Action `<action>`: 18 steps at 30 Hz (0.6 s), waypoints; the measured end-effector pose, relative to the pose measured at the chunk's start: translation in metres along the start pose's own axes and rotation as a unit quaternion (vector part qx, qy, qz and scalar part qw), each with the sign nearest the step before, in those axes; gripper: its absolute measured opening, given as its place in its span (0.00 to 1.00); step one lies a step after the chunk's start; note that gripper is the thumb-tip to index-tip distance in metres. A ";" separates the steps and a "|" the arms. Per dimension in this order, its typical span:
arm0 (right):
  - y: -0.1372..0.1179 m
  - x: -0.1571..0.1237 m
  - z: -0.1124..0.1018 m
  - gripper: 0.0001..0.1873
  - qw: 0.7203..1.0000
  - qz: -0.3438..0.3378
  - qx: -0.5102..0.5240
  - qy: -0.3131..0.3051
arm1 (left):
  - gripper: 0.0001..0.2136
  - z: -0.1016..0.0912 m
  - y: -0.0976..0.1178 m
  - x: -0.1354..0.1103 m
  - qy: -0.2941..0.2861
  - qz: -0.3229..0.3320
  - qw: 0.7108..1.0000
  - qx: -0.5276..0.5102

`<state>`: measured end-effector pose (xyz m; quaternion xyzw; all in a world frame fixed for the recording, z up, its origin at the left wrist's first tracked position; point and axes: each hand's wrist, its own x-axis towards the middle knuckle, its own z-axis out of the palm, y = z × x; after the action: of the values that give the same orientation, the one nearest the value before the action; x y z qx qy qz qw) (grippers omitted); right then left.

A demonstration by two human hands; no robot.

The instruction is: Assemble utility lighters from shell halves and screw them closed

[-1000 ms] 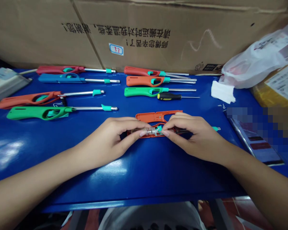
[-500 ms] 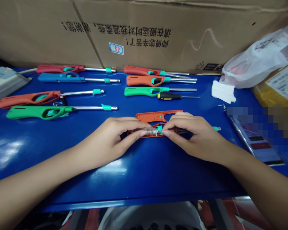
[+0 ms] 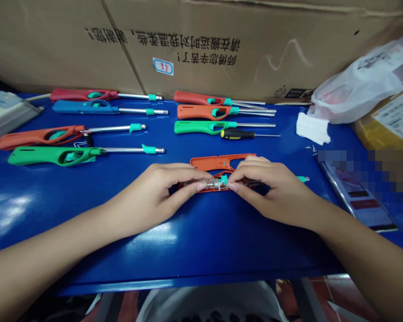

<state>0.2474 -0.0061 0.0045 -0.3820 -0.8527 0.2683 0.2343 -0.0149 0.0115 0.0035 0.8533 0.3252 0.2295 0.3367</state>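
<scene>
An opened orange gas lighter (image 3: 218, 189) lies in front of me, its inner parts exposed. My left hand (image 3: 174, 188) pinches the lighter's clear fuel tank (image 3: 208, 183) between thumb and fingers. Beside the tank's right end sits a teal trigger piece (image 3: 225, 180). At that spot the thumb and forefinger of my right hand (image 3: 262, 183) are pressed together; what they grip is too small to make out. The loose orange casing half (image 3: 208, 163) rests just behind. Past my right hand the lighter's teal-collared tip (image 3: 303, 179) shows; most of its tube is hidden.
Several long lighters stand in two groups at the back, including a blue one (image 3: 83, 107) and a green one (image 3: 53, 156). A screwdriver (image 3: 237, 134) lies near the right group. A cardboard box (image 3: 201, 22) closes off the back. At right are folded tissue (image 3: 312, 128) and a phone (image 3: 366, 210).
</scene>
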 end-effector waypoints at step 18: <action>-0.003 -0.001 -0.001 0.08 1.000 0.006 0.001 -0.003 | 0.13 0.001 0.000 -0.001 0.002 -0.007 1.000 0.001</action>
<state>0.2471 -0.0078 0.0069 -0.3865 -0.8506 0.2718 0.2308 -0.0150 0.0101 0.0029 0.8508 0.3321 0.2285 0.3370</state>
